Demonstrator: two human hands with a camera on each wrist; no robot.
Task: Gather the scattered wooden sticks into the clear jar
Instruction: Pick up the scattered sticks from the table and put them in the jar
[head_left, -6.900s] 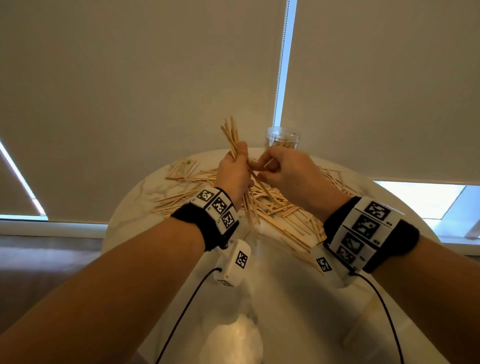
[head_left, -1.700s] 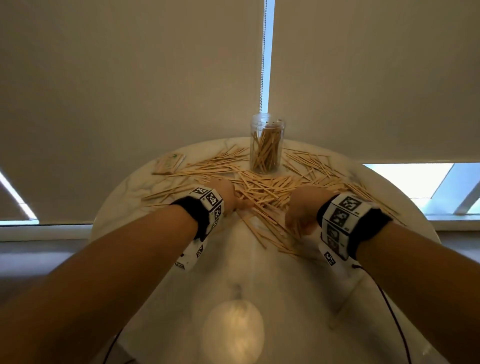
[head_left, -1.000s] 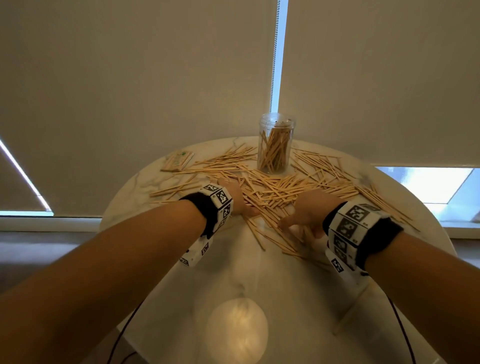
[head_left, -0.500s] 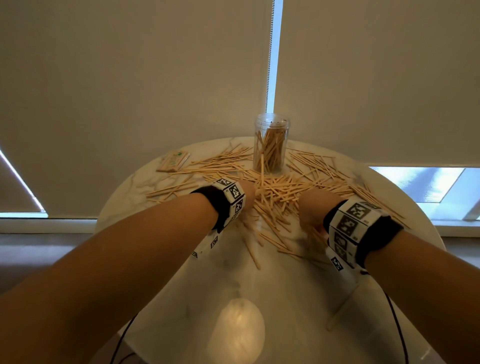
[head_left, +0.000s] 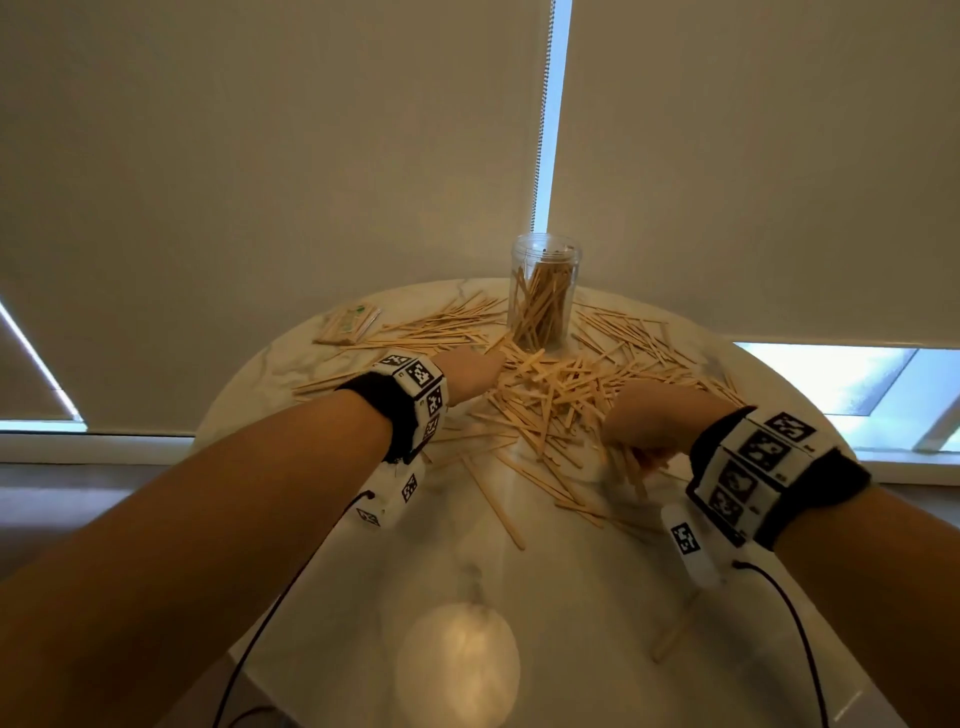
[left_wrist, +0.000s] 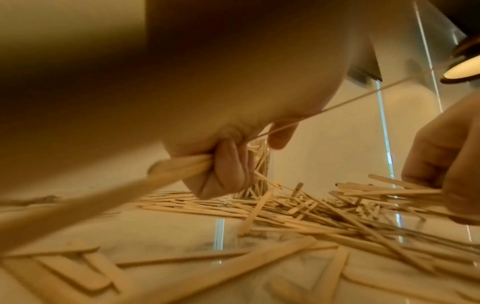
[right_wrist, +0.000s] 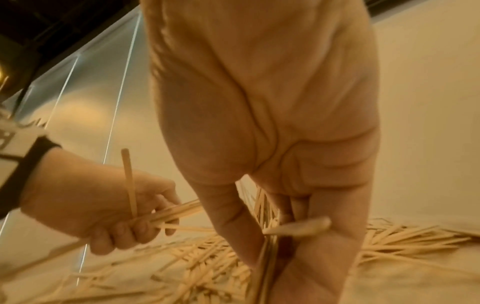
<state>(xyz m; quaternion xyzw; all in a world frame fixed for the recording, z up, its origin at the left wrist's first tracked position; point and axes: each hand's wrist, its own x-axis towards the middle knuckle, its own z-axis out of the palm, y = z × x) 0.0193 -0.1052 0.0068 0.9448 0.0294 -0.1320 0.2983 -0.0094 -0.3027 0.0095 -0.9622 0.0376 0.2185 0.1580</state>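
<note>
Sticks (head_left: 550, 395) lie heaped across the round marble table (head_left: 571, 597), and more stand in the clear jar (head_left: 543, 296) at its far edge. From above, both hands only sink into the pile. The wrist views show more: the left hand (left_wrist: 221, 164) has its fingers (left_wrist: 228, 176) curled round a bundle, and the right hand (right_wrist: 285, 195) grips several sticks between thumb and fingers. A small packet (head_left: 348, 325) rests at far left. Pale roller blinds (head_left: 260, 182) hang behind.

Home: marble table (head_left: 597, 597), roller blinds (head_left: 260, 182)
</note>
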